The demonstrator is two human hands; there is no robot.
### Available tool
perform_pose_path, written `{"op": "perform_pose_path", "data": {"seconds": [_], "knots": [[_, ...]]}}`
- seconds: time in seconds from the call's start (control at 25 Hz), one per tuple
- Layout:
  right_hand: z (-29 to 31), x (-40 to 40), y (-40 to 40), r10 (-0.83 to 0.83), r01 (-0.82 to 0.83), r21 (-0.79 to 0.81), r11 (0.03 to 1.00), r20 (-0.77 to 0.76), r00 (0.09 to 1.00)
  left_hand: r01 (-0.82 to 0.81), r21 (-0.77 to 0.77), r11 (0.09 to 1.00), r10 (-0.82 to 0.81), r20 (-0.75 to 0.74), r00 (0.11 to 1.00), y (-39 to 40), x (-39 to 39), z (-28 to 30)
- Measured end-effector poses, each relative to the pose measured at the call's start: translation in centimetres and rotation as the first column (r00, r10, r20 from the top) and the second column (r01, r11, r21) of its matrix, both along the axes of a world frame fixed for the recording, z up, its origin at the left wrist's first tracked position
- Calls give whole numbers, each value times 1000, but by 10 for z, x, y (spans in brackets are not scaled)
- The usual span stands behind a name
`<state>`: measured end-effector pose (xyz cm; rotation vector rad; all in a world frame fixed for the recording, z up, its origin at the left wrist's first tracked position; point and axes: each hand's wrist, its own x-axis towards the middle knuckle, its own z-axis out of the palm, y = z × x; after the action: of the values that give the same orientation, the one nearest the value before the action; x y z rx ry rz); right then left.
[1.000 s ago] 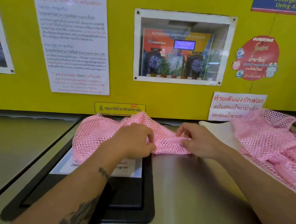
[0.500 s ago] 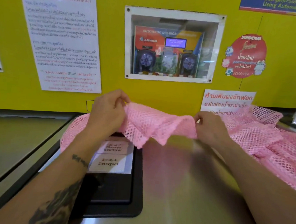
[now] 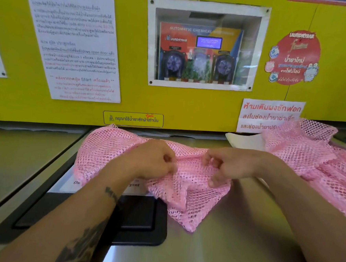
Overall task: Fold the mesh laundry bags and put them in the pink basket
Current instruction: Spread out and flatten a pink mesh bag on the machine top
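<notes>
Head view: left hand (image 3: 151, 160) and right hand (image 3: 227, 165) fingers pinched shut on bag (image 3: 186, 193), mid-fold on counter (image 3: 231, 247). Unfolded pile (image 3: 313, 159) waiting right; basket unseen. Early.

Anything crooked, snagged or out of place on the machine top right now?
Nothing damaged or spilled. The mesh laundry bag pinched by the left hand and right hand lies bunched, draping over the black detergent lid. More bags sit in a loose, unfolded heap at right. No pink basket is in view.
</notes>
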<state>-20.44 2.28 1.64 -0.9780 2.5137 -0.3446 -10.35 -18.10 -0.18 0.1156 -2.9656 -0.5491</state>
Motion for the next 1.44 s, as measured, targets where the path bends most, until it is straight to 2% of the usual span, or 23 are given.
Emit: {"op": "perform_pose_path", "data": {"seconds": [0.08,0.2,0.36,0.44,0.52,0.6,0.64,0.68,0.72,0.76,0.8,0.88,0.96,1.04,1.08,1.12,1.16,1.24,1.28,1.32,1.36,1.4,1.44], "knots": [[-5,-7,-3,-16,12,-34,999,-128,992,-68,-5,998,66,-173,983,1,1,4],[-13,-20,-3,-139,79,-184,980,-339,930,-89,182,979,158,-410,898,-3,2,14],[-24,-35,3,-275,235,-178,955,-249,929,-18,333,943,188,-485,854,-17,3,19],[-27,-39,1,-337,299,-197,934,-200,920,63,477,877,206,-490,847,-21,7,27],[-28,-42,-2,-412,318,-324,891,-282,867,195,659,727,135,-414,900,-27,18,40],[-25,-46,-3,-561,304,-519,799,-460,689,243,741,626,-200,-148,968,-32,37,51],[-20,-49,0,-630,287,-597,749,-509,586,211,733,646,-329,18,944,-32,46,52],[-14,-50,2,-674,276,-642,715,-530,514,161,704,692,-365,149,919,-30,50,51],[-11,-52,5,-690,263,-661,703,-545,476,111,655,747,-318,207,925,-29,48,46],[-9,-53,7,-681,248,-657,712,-559,473,50,589,807,-190,179,965,-29,44,41],[-10,-55,8,-658,225,-653,723,-553,511,-30,500,866,-28,109,994,-30,36,36],[-12,-49,9,-556,148,-698,700,-404,726,-198,311,930,181,82,980,-40,20,24],[-5,-36,6,-356,67,-767,638,-217,909,-228,65,971,207,233,950,-48,13,14],[7,-17,7,-113,-8,-765,644,-105,988,-137,-70,988,152,312,938,-57,7,4],[13,-10,10,70,-41,-739,672,8,998,-109,-88,990,130,282,951,-62,5,3],[18,-3,14,267,-60,-701,711,189,945,-90,-133,987,119,229,966,-68,3,4],[22,0,17,409,-75,-665,743,363,837,-78,-201,976,111,158,981,-72,4,8],[23,0,16,499,-29,-651,758,551,669,-92,-299,950,106,33,994,-80,9,19],[17,-4,10,451,36,-667,744,542,709,-109,-255,961,105,-28,994,-82,14,26],[9,-7,0,309,83,-684,725,431,848,-128,-176,976,114,-88,990,-83,21,29],[-1,-9,-12,76,85,-674,734,206,975,-151,-101,983,135,-145,980,-80,29,30],[-10,-6,-26,-80,48,-613,788,-25,996,-188,-57,981,178,-141,974,-75,36,25],[-19,-1,-39,-107,-2,-525,851,-178,978,-234,-71,970,231,-55,972,-67,41,16]]}}
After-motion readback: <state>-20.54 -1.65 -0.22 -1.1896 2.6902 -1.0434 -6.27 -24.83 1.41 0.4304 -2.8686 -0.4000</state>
